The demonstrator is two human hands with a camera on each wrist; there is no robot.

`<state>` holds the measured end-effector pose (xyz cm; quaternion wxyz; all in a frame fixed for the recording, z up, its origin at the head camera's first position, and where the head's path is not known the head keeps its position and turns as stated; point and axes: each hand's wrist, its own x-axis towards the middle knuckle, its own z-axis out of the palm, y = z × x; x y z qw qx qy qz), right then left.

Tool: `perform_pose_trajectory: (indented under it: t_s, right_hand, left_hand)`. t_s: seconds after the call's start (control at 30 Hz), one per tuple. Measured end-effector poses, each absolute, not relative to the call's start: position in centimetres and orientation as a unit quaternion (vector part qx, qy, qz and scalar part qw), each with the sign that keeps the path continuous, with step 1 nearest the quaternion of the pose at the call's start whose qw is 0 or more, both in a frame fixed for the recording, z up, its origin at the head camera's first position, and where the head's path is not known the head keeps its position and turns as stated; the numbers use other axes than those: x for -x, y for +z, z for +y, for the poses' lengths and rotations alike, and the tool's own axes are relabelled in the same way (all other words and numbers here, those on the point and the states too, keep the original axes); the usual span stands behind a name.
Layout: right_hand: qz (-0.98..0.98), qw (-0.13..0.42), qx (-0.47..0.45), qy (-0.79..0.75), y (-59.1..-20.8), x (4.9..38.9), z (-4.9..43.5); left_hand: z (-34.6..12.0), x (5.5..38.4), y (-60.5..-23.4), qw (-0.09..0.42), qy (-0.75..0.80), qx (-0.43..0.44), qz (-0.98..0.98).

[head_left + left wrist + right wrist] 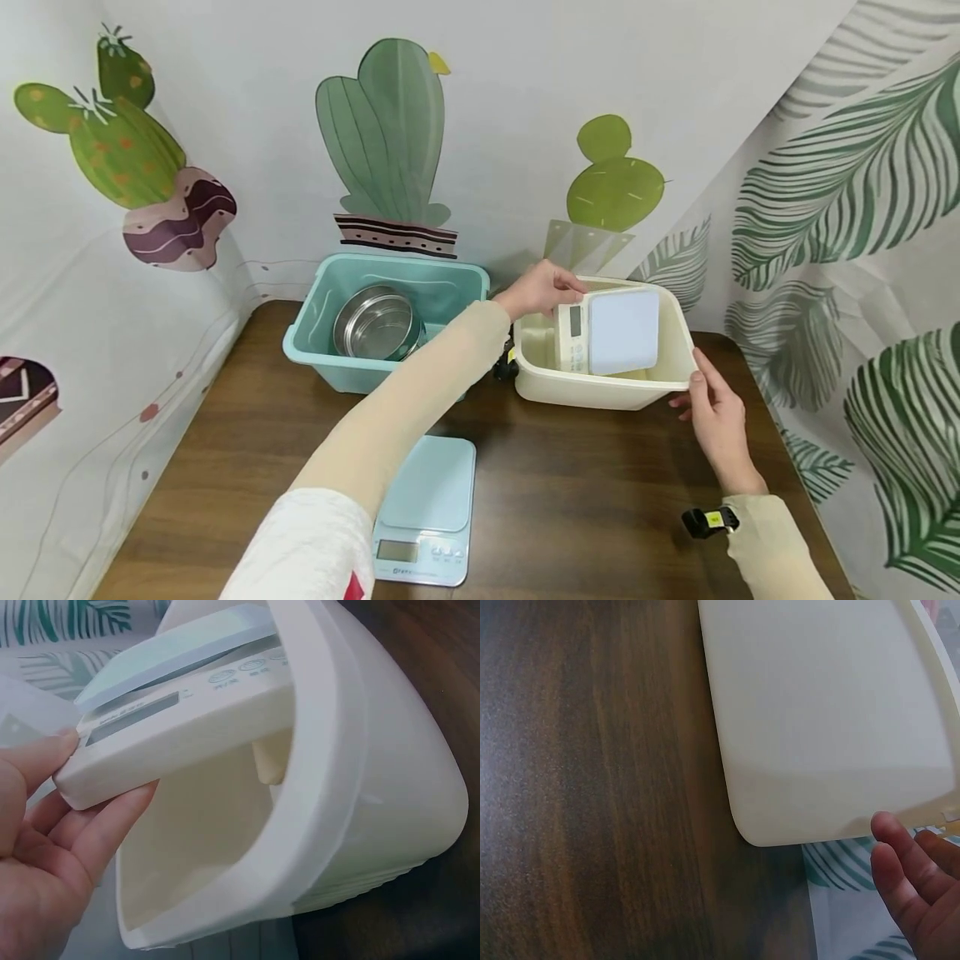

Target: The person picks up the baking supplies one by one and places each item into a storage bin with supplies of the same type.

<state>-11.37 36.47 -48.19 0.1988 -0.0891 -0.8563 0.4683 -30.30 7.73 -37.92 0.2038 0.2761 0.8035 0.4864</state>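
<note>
My left hand (542, 290) reaches over the cream bin (585, 392) and pinches the end of a white kitchen scale (574, 332). The scale lies tilted inside the bin's opening, its pale blue-white platform (624, 332) facing up. In the left wrist view the thumb is on the scale's display end, and the fingers are beneath it. My right hand (720, 417) grips the bin's rim at the right front corner. Its fingers (900, 859) show at the bin's outer wall in the right wrist view.
A teal bin (352, 372) stands at the back left, holding round metal containers (378, 323). On the table's front part lies a light blue kitchen scale (427, 492), partly covered by my left sleeve (412, 408). A patterned cloth wall (510, 125) rises behind the wooden table (585, 483).
</note>
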Motion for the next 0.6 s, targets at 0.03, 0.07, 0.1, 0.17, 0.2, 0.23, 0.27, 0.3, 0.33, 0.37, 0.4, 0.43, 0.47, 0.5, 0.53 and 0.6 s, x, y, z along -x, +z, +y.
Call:
perform_pose_trajectory:
  t_s: [0.03, 0.07, 0.1, 0.17, 0.2, 0.23, 0.27, 0.3, 0.33, 0.37, 0.4, 0.43, 0.47, 0.5, 0.53, 0.6]
  right_hand:
    - [-0.856, 0.200, 0.089, 0.469, -48.2, 11.4, 36.4]
    - [-0.855, 0.200, 0.089, 0.470, -48.2, 11.3, 36.4]
    - [-0.855, 0.202, 0.090, 0.470, -48.2, 11.3, 36.3]
    - [-0.853, 0.203, 0.092, 0.472, -48.2, 11.3, 36.4]
    - [-0.853, 0.204, 0.093, 0.472, -48.3, 11.3, 36.5]
    - [-0.852, 0.204, 0.093, 0.473, -48.3, 11.3, 36.5]
    - [-0.851, 0.203, 0.093, 0.475, -48.3, 11.2, 36.5]
    - [-0.851, 0.203, 0.092, 0.475, -48.3, 11.2, 36.6]
    - [-0.851, 0.202, 0.090, 0.476, -48.3, 11.2, 36.6]
    - [-0.852, 0.201, 0.089, 0.476, -48.3, 11.3, 36.6]
    - [-0.852, 0.201, 0.088, 0.475, -48.3, 11.3, 36.6]
    - [-0.853, 0.202, 0.086, 0.474, -48.3, 11.3, 36.6]
    - [-0.853, 0.202, 0.085, 0.473, -48.3, 11.4, 36.6]
    - [-0.853, 0.204, 0.083, 0.473, -48.3, 11.4, 36.6]
    - [-0.853, 0.205, 0.081, 0.474, -48.4, 11.4, 36.5]
    - [-0.851, 0.208, 0.076, 0.476, -48.4, 11.5, 36.4]
  left_hand:
    - [7.8, 30.3, -38.1, 0.204, 0.482, -0.280, 0.805]
    - [8.0, 30.4, -38.2, 0.204, 0.476, -0.284, 0.807]
    - [8.1, 30.5, -38.4, 0.202, 0.469, -0.287, 0.810]
    - [8.5, 30.7, -38.8, 0.203, 0.460, -0.294, 0.813]
    - [8.7, 30.8, -39.0, 0.204, 0.457, -0.296, 0.814]
    - [8.9, 30.9, -39.1, 0.204, 0.452, -0.297, 0.816]
    - [9.1, 31.0, -39.3, 0.204, 0.447, -0.298, 0.819]
    - [9.2, 31.0, -39.4, 0.203, 0.440, -0.299, 0.822]
    - [9.4, 31.1, -39.4, 0.203, 0.436, -0.300, 0.824]
    - [9.5, 31.1, -39.5, 0.202, 0.431, -0.300, 0.827]
    - [9.5, 31.1, -39.5, 0.202, 0.428, -0.298, 0.829]
    - [9.6, 31.1, -39.6, 0.205, 0.428, -0.295, 0.829]
    - [9.6, 31.0, -39.6, 0.208, 0.428, -0.292, 0.829]
    - [9.6, 31.0, -39.7, 0.210, 0.430, -0.289, 0.829]
    - [9.6, 31.0, -39.7, 0.211, 0.429, -0.285, 0.831]
    - [9.5, 31.0, -39.7, 0.214, 0.424, -0.275, 0.836]
